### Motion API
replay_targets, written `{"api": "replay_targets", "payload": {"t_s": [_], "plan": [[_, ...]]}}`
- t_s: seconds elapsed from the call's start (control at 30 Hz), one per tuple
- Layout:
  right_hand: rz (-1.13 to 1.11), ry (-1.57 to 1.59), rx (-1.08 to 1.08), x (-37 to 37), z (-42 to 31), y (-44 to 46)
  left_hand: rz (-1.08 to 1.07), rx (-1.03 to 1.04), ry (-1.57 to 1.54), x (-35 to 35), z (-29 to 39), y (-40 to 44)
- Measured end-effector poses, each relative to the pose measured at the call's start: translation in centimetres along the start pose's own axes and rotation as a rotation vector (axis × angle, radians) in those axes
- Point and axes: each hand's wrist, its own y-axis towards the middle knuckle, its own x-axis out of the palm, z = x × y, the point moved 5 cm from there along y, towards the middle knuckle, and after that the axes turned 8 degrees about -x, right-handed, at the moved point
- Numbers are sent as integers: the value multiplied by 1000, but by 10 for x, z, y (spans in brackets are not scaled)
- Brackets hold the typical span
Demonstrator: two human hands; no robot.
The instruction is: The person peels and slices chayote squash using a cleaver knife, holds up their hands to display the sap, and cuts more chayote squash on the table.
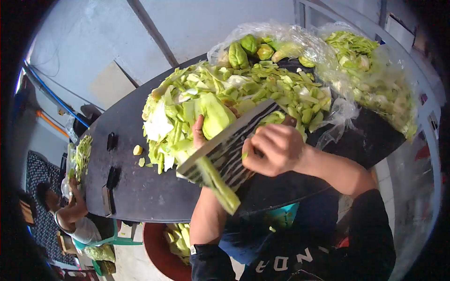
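Right grip (275, 147) clenches a knife (229, 147) — left grip (198, 132), partly hidden, holds peeled chayote (214, 116).

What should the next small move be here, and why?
Probably ease the knife away with the right hand so the slice falls clear before another cut: the slice shows across the blade's face and extends past its edge, while the left hand holds the chayote close by the blade.
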Motion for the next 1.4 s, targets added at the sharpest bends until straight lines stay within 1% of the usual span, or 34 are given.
{"api": "replay_targets", "payload": {"t_s": [0.07, 0.13, 0.2, 0.23, 0.27, 0.33, 0.4, 0.47, 0.5, 0.53, 0.6, 0.67, 0.7, 0.8, 0.83, 0.87, 0.93, 0.97, 1.0, 1.07, 1.1, 1.13, 1.17, 1.2, 1.27, 1.3, 1.33, 1.37, 1.4], "plan": [[24, -2, -15, 2, -7, 1, -400, -83, -130, 26, -6, -13], [28, 11, -3, 3, -4, -1, -244, -180, -128, 19, -6, -8], [-40, -21, 50, 15, 13, -15, -215, -95, -133, 20, -7, -9], [-153, -61, 222, 22, 30, -22, 370, 142, -61, 27, -5, -23], [-130, -51, 236, 28, 45, -32, -52, 7, -108, 41, 1, -17], [-172, -64, 314, 28, 54, -40, 57, 53, -132, 48, 1, -20], [-170, -36, 278, 21, 46, -36, 48, 53, -129, 43, 1, -17], [-129, 28, 226, 7, 33, -20, -95, -45, -35, 39, -4, -17], [-109, 25, 191, 4, 25, -14, -187, -105, -48, 45, -8, -23], [-87, 17, 154, 2, 21, -10, -107, -59, -24, 43, -9, -16], [-89, 31, 161, 6, 25, -13, -157, -104, -43, 51, -13, -25], [-236, -63, 442, 35, 62, -40, 14, -21, -82, 43, -9, -18], [-335, -96, 524, 46, 78, -59, -155, -77, -95, 43, -10, -17], [-321, -119, 489, 34, 80, -60, -233, -90, -74, 50, -12, -16], [-300, -104, 462, 28, 74, -54, -301, -83, -52, 48, -11, -15], [-308, -95, 469, 23, 67, -49, -289, -88, -56, 48, -13, -17], [-154, -44, 269, 6, 48, -28, -55, 5, -112, 45, -9, -18], [-85, -17, 211, -3, 40, -17, -102, 26, -82, 41, -10, -20], [-78, 15, 191, -1, 34, -15, -278, -64, -38, 34, -10, -17], [-58, 8, 133, -4, 27, -12, -339, -179, -146, 49, -11, -17], [-148, -50, 192, 7, 38, -20, -272, -132, -68, 53, -15, -22], [-242, -106, 252, 23, 54, -33, -27, -3, -39, 50, -15, -22], [-342, -122, 495, 36, 81, -49, -174, -75, -11, 49, -18, -20], [-453, -193, 570, 42, 99, -63, -334, -144, 23, 51, -19, -16], [-353, -158, 557, 30, 102, -64, -361, -143, 27, 56, -15, -17], [-359, -160, 544, 29, 100, -64, -365, -142, 17, 56, -16, -18], [-306, -97, 479, 23, 89, -54, -358, -139, 5, 57, -18, -19], [-250, -27, 427, 16, 75, -46, -206, -100, -2, 52, -17, -20], [-250, -18, 432, 9, 66, -38, -61, -55, -2, 46, -14, -21]]}}
